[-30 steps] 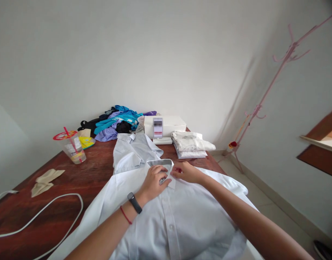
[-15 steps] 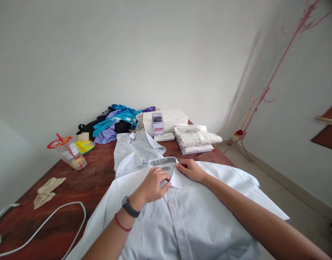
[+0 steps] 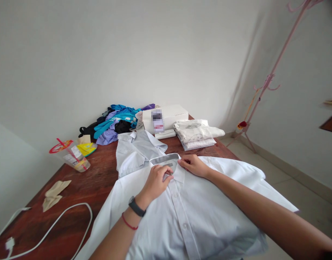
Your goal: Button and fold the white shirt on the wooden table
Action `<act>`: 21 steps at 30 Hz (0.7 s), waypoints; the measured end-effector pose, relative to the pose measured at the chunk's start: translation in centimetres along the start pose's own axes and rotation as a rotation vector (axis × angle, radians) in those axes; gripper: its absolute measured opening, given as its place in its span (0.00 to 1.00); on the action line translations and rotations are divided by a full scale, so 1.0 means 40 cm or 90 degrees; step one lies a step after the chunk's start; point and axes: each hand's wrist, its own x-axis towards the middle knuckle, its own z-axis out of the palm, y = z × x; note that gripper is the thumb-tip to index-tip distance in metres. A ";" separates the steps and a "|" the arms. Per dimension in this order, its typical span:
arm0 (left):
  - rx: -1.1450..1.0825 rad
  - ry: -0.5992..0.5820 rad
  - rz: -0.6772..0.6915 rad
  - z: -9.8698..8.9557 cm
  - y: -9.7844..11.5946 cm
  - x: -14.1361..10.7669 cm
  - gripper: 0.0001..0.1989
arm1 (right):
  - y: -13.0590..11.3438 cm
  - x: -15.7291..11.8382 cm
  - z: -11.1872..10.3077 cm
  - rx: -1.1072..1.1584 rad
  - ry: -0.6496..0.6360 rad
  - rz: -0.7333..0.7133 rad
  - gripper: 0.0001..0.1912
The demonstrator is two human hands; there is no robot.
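Observation:
A white button-up shirt (image 3: 155,227) lies spread front side up, its collar (image 3: 163,158) towards the far side and its button placket running towards me. My left hand (image 3: 158,180) is closed at the left side of the collar opening, thumb and fingers curled on the cloth. On the opposite side, my right hand (image 3: 195,165) pinches the collar's edge. A grey inner neckband with a small label shows between the hands. Just beyond lies another white shirt (image 3: 141,142), partly overlapped by the near one.
At the back are a pile of blue, purple and black clothes (image 3: 117,119), a white box (image 3: 173,115) and folded white clothes (image 3: 198,131). The wooden table (image 3: 100,169) also bears a plastic cup (image 3: 76,159), a beige cloth (image 3: 55,193) and a white cable (image 3: 52,225). A pink coat stand (image 3: 276,66) stands right.
The view has shifted slightly, moving the whole scene a little. My left fingers have curled and lifted somewhat at the collar opening. My right hand keeps its pinch on the collar.

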 end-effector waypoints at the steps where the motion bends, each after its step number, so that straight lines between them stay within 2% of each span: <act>1: -0.001 0.004 -0.006 0.002 -0.002 0.000 0.05 | 0.000 0.000 0.000 0.000 0.001 -0.001 0.26; 7: -0.043 -0.009 -0.021 0.001 -0.009 0.000 0.05 | -0.007 -0.005 -0.001 -0.001 -0.007 -0.006 0.25; 12: -0.025 -0.020 -0.012 -0.009 -0.003 0.000 0.04 | -0.018 -0.007 0.000 0.000 -0.014 0.009 0.27; 21: 0.012 -0.014 0.045 -0.017 0.008 -0.009 0.05 | -0.028 -0.007 0.001 -0.011 -0.024 0.004 0.27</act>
